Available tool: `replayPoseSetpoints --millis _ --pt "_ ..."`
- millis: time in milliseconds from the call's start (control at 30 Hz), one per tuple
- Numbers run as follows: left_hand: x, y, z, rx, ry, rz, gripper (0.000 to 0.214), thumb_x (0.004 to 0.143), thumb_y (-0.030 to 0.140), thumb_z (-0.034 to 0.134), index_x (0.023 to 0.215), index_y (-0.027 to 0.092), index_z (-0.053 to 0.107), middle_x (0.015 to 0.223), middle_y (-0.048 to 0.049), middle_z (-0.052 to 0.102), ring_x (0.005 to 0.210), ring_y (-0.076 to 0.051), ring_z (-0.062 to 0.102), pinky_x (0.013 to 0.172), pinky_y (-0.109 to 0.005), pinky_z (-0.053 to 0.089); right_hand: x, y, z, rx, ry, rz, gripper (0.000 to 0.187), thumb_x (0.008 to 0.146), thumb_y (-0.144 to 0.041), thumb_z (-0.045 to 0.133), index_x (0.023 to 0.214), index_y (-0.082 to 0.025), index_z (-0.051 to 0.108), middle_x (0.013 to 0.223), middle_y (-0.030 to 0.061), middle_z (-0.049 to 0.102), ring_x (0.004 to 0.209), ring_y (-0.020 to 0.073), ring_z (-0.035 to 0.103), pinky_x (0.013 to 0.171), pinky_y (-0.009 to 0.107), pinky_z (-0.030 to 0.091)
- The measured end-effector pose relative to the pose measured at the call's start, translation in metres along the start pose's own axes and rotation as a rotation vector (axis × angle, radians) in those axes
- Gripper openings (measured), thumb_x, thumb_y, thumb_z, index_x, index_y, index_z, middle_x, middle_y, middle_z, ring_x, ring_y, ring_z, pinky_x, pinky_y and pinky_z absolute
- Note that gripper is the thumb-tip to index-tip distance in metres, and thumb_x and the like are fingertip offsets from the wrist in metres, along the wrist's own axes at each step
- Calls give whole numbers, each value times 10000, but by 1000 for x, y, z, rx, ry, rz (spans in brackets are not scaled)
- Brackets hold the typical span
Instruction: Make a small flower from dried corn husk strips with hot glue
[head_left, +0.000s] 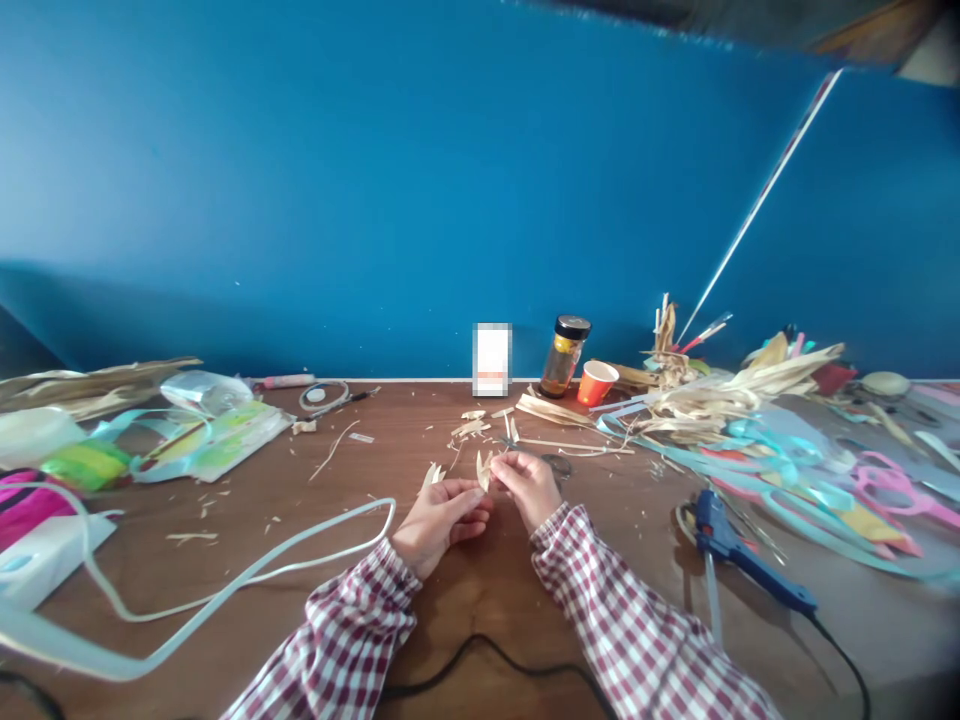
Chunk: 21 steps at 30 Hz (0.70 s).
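We pinch a pale, pointed husk sliver [484, 472] left of the clear, black-lidded jar [564, 358] and nearer us.
Our right hand [529, 490] closes thumb and forefinger on it; our left hand [442, 515] curls loosely at its base, whether gripping we cannot tell. Beside the jar, the orange paper cup's [592, 385] marking is too small to read.

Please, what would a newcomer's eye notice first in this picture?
Probably the bright blue wall, which fills the upper half. Next, near the centre, the right hand pinches a pale dry piece close to the left hand. The orange cup, beyond the right hand, also stands out.
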<state>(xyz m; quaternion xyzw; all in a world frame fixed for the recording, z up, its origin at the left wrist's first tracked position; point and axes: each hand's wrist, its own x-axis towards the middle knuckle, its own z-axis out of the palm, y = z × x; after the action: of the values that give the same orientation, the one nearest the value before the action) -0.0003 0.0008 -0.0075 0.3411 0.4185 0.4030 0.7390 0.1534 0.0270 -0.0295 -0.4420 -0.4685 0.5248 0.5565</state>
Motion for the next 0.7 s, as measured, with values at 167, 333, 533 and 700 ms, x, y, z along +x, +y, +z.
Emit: replayPoseSetpoints --millis 167,333,533,700 --pt "3 -3 -1 -38 4 -2 176 663 199 730 758 86 635 708 -76 671 533 -70 596 531 -158 527 -2 -5 3 -32 6 -11 216 672 -360 691 720 -156 639 621 2 633 581 125 580 596 263 478" --pt "2 -2 2 -33 60 -14 111 699 158 693 745 76 635 694 -82 671 519 -70 593 512 -157 527 -3 -7 6 -53 -13 -20 225 682 -368 678 732 -154 633 624 16 642 594 141 592 615 284 492" --pt "2 2 2 -13 140 -24 87 714 147 671 712 68 635 629 -73 651 468 -59 562 451 -140 500 0 -17 -3 -231 -118 -193 193 754 -360 613 755 -167 621 1196 104 560 937 204 602 755 314 493" --pt "-1 7 2 33 126 -61 92 701 168 681 681 91 633 614 -57 646 445 -51 548 447 -134 487 -2 -29 -8 -339 -301 -252 153 796 -322 576 796 -176 622 1238 101 536 1050 225 566 853 351 464"
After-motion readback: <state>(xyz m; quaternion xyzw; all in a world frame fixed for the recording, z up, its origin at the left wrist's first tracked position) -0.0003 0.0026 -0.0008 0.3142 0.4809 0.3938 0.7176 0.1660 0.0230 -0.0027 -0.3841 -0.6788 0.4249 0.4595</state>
